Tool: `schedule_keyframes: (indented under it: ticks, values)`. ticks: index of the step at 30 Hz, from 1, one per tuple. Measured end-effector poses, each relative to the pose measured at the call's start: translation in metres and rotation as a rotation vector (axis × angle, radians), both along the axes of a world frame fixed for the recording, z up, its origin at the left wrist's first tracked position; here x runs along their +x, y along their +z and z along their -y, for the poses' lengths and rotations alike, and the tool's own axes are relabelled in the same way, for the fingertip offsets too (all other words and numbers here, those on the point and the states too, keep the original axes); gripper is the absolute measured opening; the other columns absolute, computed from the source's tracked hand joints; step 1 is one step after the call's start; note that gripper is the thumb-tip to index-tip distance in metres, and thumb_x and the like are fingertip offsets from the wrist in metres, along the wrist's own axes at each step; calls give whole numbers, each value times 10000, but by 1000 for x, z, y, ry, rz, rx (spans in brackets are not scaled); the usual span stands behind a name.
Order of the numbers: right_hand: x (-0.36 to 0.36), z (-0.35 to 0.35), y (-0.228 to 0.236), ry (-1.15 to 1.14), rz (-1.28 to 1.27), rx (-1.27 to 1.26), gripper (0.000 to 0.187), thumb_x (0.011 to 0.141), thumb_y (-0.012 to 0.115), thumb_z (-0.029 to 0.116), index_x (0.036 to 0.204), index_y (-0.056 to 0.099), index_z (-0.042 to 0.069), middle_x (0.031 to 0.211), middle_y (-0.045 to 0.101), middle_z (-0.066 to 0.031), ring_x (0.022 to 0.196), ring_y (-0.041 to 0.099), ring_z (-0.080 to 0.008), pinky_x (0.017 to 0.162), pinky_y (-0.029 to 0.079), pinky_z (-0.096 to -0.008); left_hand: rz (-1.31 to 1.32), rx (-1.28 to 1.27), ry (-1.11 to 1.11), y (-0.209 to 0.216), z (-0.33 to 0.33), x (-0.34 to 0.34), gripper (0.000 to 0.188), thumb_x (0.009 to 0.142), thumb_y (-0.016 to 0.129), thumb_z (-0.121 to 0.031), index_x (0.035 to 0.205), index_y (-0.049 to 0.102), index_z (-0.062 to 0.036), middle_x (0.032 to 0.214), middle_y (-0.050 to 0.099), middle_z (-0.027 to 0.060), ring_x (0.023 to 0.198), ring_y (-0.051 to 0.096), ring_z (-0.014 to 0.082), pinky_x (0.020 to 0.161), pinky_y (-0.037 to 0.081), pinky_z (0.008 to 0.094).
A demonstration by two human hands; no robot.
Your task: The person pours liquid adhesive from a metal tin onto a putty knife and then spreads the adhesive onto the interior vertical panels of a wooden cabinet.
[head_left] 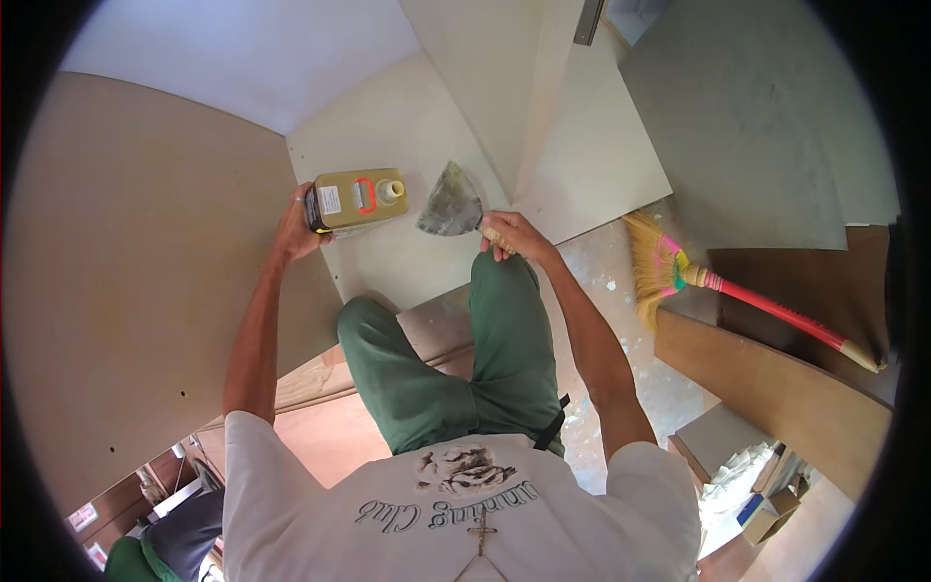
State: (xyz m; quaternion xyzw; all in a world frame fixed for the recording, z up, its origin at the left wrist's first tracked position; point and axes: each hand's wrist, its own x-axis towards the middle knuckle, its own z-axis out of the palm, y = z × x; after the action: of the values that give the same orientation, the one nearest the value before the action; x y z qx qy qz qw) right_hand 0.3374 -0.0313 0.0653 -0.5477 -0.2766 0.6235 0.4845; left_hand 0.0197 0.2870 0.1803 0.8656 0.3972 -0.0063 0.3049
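My left hand (293,229) is wrapped round the base end of a gold rectangular metal can (343,215). The can's top, with a red handle and a pale round spout, faces right and toward me. In my right hand (521,236) is the short handle of a putty knife (450,205). Its wide, fan-shaped blade is stained grey and points away to the left, a little to the right of the can and apart from it. Both are over a pale cream panel (383,121), between upright boards.
A tall brown board (155,252) stands along the left. To the right, a straw broom (737,286) with a red handle lies near leaning grey panels (747,126) and a brown board (776,383). Cardboard and crumpled white material (739,480) sit at lower right.
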Motion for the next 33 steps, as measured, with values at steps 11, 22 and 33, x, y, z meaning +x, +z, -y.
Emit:
schedule_keyframes:
  ticks: [11, 22, 33]
  values:
    - [8, 19, -17, 88, -159, -34, 433, 1044, 568, 470, 1102, 661, 51, 811, 718, -88, 557, 608, -132, 527, 505, -289, -176, 129, -263, 15, 5, 30, 1009, 545, 924, -68, 1417, 420, -119, 1365, 551, 139, 1266, 554, 423, 1059, 502, 489]
    - [18, -10, -34, 191, -142, -63, 429, 1040, 577, 478, 1069, 677, 62, 794, 712, -74, 547, 582, -111, 536, 480, -283, -322, 211, -292, 12, -2, 44, 981, 546, 912, -114, 1400, 432, -148, 1350, 553, 108, 1257, 570, 411, 1020, 526, 511]
    - [17, -12, -61, 195, -197, -71, 427, 1031, 581, 495, 1056, 680, 80, 825, 722, -75, 569, 583, -108, 513, 454, -279, -376, 282, -352, 7, 9, 66, 936, 534, 855, -86, 1374, 447, -134, 1291, 562, 145, 1239, 561, 439, 1025, 531, 509]
